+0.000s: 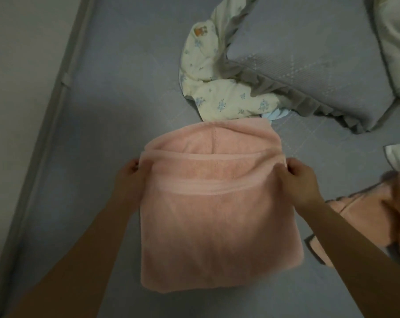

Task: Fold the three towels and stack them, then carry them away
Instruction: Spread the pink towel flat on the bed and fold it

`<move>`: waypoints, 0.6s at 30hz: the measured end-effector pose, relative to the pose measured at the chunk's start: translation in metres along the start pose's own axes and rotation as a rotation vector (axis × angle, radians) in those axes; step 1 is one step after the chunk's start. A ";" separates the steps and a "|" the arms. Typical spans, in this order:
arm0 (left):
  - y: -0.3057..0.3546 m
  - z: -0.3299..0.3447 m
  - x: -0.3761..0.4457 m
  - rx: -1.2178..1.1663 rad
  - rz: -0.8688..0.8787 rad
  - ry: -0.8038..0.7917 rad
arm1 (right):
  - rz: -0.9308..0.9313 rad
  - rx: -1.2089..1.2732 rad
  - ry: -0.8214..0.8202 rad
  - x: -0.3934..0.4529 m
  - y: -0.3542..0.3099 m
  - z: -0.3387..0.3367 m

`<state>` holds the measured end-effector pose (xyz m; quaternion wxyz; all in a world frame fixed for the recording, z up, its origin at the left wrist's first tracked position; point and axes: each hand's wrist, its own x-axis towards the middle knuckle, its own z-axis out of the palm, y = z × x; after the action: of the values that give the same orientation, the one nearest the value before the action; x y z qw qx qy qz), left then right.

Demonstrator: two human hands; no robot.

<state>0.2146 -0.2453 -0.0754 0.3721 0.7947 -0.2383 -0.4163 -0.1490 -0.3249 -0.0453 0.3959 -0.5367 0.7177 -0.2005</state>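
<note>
A pink towel (217,226) lies partly folded on the grey bed sheet (125,92) in front of me. My left hand (129,174) pinches its upper left edge, and my right hand (302,177) pinches the upper right edge. The folded-over layer is lifted slightly, with more of the towel showing behind it. A second pink towel (364,219) lies crumpled at the right, partly behind my right forearm. A white cloth (398,157) peeks in at the right edge; I cannot tell whether it is a towel.
A cream floral quilt (208,88) is bunched just beyond the towel. A grey ruffled pillow (309,65) lies at the upper right. The bed's left edge (54,106) runs diagonally, with pale floor beyond it.
</note>
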 end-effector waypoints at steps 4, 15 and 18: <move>0.029 0.002 0.029 -0.395 0.015 0.047 | -0.064 0.257 0.106 0.037 -0.030 -0.002; 0.003 0.014 0.009 0.058 -0.115 0.069 | 0.188 -0.063 0.035 0.032 0.012 0.015; -0.014 0.005 -0.027 0.069 -0.177 -0.099 | 0.295 -0.060 -0.005 -0.004 0.034 0.008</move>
<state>0.1964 -0.2202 -0.0749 0.2942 0.8035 -0.1993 -0.4776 -0.1628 -0.3082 -0.0734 0.4068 -0.4372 0.7935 -0.1173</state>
